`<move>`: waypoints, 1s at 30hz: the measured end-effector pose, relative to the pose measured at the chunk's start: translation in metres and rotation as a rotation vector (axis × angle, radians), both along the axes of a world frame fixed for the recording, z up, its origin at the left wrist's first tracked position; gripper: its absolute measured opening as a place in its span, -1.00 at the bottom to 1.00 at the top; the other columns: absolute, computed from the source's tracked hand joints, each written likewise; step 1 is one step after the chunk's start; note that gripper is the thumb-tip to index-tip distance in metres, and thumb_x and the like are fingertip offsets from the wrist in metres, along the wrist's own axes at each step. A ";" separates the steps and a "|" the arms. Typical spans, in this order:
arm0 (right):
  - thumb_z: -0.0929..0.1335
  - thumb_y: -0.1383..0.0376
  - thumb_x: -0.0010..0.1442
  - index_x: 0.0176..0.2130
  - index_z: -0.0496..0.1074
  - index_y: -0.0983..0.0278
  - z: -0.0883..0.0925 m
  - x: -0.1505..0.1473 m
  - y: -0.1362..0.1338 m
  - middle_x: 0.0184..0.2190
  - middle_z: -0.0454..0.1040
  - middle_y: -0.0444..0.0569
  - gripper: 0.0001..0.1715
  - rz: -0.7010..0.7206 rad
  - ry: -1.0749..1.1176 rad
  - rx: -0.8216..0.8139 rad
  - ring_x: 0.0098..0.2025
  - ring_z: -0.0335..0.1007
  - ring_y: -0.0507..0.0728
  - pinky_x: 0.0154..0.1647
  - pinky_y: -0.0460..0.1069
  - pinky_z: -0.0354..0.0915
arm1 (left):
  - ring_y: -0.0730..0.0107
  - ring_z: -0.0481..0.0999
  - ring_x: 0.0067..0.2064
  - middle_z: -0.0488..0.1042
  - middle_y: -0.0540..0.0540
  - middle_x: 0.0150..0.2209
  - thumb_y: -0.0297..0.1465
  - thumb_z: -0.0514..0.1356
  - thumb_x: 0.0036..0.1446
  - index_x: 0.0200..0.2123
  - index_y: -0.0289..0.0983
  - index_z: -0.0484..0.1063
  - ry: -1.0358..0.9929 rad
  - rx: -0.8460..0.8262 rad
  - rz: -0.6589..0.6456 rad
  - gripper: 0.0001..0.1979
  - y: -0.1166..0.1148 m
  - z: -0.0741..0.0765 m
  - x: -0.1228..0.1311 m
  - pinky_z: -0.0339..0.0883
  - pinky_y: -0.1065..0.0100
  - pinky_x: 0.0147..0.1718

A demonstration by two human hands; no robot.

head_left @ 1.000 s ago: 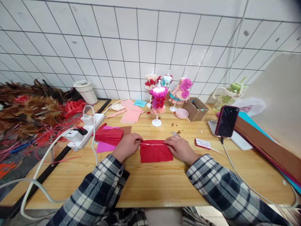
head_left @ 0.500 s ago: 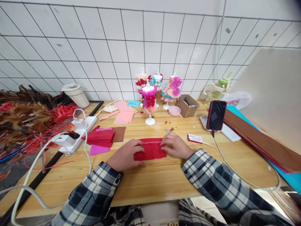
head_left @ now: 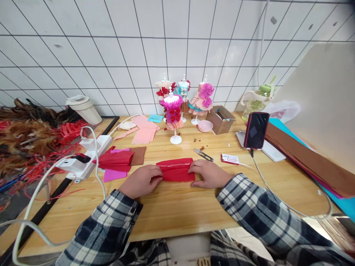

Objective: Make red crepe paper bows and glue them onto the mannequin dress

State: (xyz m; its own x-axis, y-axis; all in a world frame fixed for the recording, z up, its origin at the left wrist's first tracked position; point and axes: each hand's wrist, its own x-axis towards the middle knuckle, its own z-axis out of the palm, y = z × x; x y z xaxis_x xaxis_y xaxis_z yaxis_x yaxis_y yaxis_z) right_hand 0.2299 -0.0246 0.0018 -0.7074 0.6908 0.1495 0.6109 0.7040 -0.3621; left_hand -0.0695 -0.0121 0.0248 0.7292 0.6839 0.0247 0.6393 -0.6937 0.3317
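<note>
A red strip of crepe paper lies on the wooden table in front of me, with a shiny line running along near its far edge. My left hand holds its left end, thumb and fingers drawn together at the edge. At the opposite end, my right hand has its fingertips on the paper's right edge, the thumb lower down near the front corner. Just beyond my right hand lie thread snips, their blades pointing left.
Left are red folded paper and a power strip. Dressed mini mannequins, a pink bowl and a cardboard box stand behind. A propped phone, its cable and brown paper lie right.
My right hand has come down toward me along the paper's edge, uncovering the snips. My left thumb has closed in on the left end. The paper's near part now looks shorter.
</note>
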 end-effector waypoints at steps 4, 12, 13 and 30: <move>0.31 0.28 0.15 -0.14 0.45 0.23 -0.006 0.001 0.001 -0.17 0.46 0.00 -0.74 -0.026 0.024 0.007 -0.14 0.38 0.11 -0.11 -0.02 0.27 | 0.25 0.45 -0.09 0.50 -0.08 -0.14 -0.17 0.23 0.03 -0.18 -0.18 0.45 0.048 -0.038 0.024 -0.69 -0.002 0.004 0.000 0.28 0.31 -0.08; 0.35 0.08 0.13 -0.04 0.42 0.21 -0.001 0.002 0.001 -0.09 0.46 0.00 -0.57 -0.053 0.061 -0.058 -0.07 0.39 0.13 -0.05 -0.01 0.27 | 0.31 0.48 -0.17 0.53 -0.08 -0.23 -0.36 0.06 0.16 -0.25 -0.19 0.47 0.006 0.029 0.070 -0.81 -0.001 -0.003 -0.001 0.31 0.33 -0.16; 0.38 0.03 0.08 -0.01 0.40 0.20 0.000 0.001 0.001 -0.05 0.44 0.01 -0.48 -0.062 0.052 -0.064 -0.04 0.37 0.15 -0.05 0.00 0.27 | 0.32 0.49 -0.19 0.53 -0.07 -0.25 -0.36 0.04 0.17 -0.26 -0.19 0.47 -0.004 0.031 0.077 -0.79 0.000 -0.004 -0.002 0.31 0.34 -0.18; 0.34 0.13 0.07 -0.39 0.52 0.26 -0.017 -0.011 0.015 -0.47 0.52 -0.10 -0.73 -0.642 0.401 -0.471 -0.44 0.37 0.05 -0.42 -0.09 0.21 | 0.36 0.48 -0.38 0.54 -0.02 -0.38 -0.26 0.11 0.11 -0.11 -0.18 0.48 -0.171 -0.093 0.395 -0.70 0.011 -0.018 -0.002 0.30 0.40 -0.39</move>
